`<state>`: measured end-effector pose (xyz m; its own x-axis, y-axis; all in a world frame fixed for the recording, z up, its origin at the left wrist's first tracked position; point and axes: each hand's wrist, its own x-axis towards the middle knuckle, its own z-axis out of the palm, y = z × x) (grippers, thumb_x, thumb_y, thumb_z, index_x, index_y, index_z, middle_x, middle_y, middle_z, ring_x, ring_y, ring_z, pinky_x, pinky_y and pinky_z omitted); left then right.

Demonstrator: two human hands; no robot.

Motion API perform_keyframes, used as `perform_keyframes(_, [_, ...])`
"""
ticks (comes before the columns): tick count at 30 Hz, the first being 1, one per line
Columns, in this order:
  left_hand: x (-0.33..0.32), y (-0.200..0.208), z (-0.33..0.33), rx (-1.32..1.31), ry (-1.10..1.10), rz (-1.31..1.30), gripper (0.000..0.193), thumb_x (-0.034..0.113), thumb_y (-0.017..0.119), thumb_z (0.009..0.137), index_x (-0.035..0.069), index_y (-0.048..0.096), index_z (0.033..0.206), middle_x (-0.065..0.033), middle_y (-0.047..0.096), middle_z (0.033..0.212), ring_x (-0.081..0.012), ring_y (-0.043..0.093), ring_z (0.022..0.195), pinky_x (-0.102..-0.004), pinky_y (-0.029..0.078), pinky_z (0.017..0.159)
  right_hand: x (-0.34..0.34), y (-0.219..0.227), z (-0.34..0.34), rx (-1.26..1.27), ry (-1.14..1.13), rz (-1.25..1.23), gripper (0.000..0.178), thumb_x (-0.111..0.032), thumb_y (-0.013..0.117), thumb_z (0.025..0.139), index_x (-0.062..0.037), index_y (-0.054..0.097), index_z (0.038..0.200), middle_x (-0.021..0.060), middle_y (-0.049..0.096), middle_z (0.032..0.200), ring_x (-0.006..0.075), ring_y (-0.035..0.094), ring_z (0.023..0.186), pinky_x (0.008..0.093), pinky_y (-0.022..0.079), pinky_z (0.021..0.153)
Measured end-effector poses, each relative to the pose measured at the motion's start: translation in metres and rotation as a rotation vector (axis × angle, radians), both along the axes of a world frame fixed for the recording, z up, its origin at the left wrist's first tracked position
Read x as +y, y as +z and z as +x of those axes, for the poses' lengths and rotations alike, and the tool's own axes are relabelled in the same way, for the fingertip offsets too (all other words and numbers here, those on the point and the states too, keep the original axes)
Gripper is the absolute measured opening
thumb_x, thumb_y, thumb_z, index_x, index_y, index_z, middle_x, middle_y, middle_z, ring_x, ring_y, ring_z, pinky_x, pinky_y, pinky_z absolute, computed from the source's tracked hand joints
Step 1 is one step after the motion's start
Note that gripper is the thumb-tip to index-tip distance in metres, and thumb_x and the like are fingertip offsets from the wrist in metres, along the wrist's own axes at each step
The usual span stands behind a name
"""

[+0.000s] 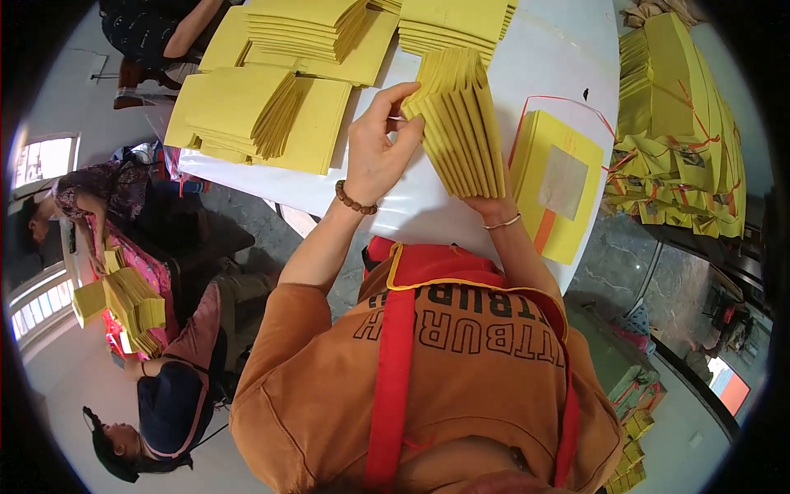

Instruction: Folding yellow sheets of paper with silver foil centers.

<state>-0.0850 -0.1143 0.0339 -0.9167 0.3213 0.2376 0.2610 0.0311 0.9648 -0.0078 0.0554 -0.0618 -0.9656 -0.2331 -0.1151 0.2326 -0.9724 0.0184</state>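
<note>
The left hand (pixel 385 138) is pinching the fanned yellow paper stack (pixel 461 132), apparently keeping folds aligned; the right hand (pixel 494 209) is seemingly propping it underneath, its grip hidden from me.

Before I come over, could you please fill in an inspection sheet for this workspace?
Surface: white tabletop, glossy, partly covered by yellow stacks.
Job's things: fanned yellow bundle in the hands; to its right, a flat yellow stack with a grey patch.
Clutter: loose red string by the flat stack's far end.
Hands: left hand has thumb and fingers at the bundle's left edge; right hand, mostly hidden, is under its near end.
Cables: nothing certain seen.
Surroundings: tied yellow bundles to the right; other people at left, with more yellow pieces near them.
</note>
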Motion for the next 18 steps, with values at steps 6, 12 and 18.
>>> perform_keyframes(6, [0.0005, -0.0002, 0.0022, -0.011, 0.057, 0.001, 0.034, 0.012, 0.065, 0.079, 0.0, 0.055, 0.109, -0.0092, 0.062, 0.089, -0.0113, 0.055, 0.073, -0.024, 0.047, 0.064, -0.0017, 0.0004, -0.0002, 0.049, 0.014, 0.037, 0.044, -0.035, 0.047, 0.093, -0.0086, 0.047, 0.129, 0.012, 0.055, 0.124, 0.0261, 0.058, 0.107, 0.0423, 0.05, 0.089])
perform_keyframes(12, [-0.0002, 0.002, 0.0025, 0.028, 0.086, -0.056, 0.032, 0.014, 0.066, 0.079, 0.0, 0.054, 0.105, -0.0115, 0.063, 0.09, -0.0133, 0.057, 0.072, -0.0254, 0.046, 0.063, -0.0052, 0.0033, 0.0025, 0.019, 0.039, 0.015, 0.044, -0.035, 0.046, 0.093, -0.0075, 0.048, 0.128, 0.0118, 0.056, 0.122, 0.0248, 0.059, 0.106, 0.0412, 0.051, 0.088])
perform_keyframes(18, [-0.0003, 0.0025, 0.0045, 0.064, 0.119, -0.11, 0.038, 0.021, 0.069, 0.077, -0.001, 0.053, 0.103, -0.0124, 0.063, 0.088, -0.0159, 0.057, 0.069, -0.0263, 0.045, 0.06, -0.0045, 0.0015, 0.0041, -0.025, 0.019, 0.079, 0.043, -0.035, 0.046, 0.093, -0.0062, 0.05, 0.125, 0.0116, 0.058, 0.119, 0.0232, 0.06, 0.104, 0.0392, 0.052, 0.087])
